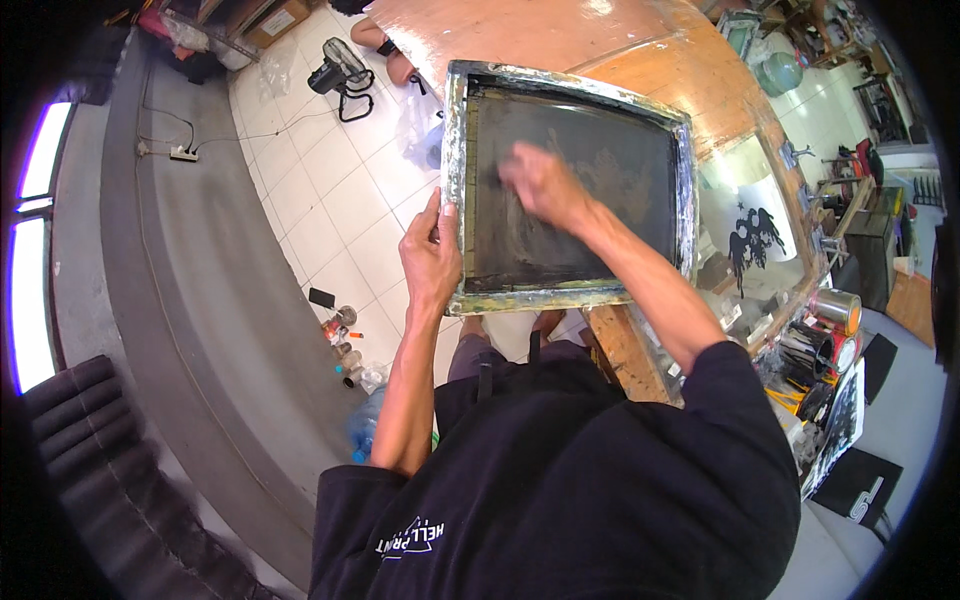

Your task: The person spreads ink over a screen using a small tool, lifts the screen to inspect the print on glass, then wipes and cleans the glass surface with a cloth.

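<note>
Silkscreen frame (685, 205) gripped in the left hand (432, 262), the right hand (545, 187) over its dark mesh (610, 150).

The left hand clamps the frame's left bar near the lower corner, so the frame lies just to its right; the right hand, fingers curled and blurred, sits inside the bars, and I cannot tell whether it holds anything. To the right of the frame is a white sheet (783, 215) with a black winged print; beyond stretches the wooden table (560, 35), with a black fan (340, 72) on the tiled floor (330, 230) at left.
</note>
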Motion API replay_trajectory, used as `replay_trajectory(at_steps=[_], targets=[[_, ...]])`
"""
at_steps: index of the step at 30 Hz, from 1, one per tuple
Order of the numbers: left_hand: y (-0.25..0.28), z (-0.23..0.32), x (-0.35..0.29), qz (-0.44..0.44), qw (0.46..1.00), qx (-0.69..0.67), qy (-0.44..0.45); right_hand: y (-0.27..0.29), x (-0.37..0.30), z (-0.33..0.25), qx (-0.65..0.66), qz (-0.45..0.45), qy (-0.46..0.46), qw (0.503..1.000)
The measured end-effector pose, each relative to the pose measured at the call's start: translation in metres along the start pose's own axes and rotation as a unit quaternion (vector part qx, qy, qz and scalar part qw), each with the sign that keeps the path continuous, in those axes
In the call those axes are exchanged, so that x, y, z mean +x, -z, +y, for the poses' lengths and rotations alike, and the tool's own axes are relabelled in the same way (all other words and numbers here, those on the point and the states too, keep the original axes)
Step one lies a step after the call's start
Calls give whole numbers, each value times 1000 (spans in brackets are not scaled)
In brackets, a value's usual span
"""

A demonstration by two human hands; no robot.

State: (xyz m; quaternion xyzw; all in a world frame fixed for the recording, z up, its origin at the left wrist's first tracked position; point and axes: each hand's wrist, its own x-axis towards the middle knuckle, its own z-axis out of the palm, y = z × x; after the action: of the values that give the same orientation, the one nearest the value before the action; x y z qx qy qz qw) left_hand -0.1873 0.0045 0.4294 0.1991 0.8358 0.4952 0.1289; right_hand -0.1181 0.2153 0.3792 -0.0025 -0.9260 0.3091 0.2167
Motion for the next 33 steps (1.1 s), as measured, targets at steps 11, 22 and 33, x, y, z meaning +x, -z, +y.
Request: replay_trajectory(at_steps=[11, 22, 33], targets=[[-4, -5, -4, 15, 1000, -19, -18, 11, -54, -7, 18, -37, -9, 999], [5, 4, -9, -15, 1000, -3, 26, 1, -11, 18, -59, 79, -86, 991], [4, -3, -13, -31, 997, 63, -45, -39, 40, -8, 52, 177, -142, 973]])
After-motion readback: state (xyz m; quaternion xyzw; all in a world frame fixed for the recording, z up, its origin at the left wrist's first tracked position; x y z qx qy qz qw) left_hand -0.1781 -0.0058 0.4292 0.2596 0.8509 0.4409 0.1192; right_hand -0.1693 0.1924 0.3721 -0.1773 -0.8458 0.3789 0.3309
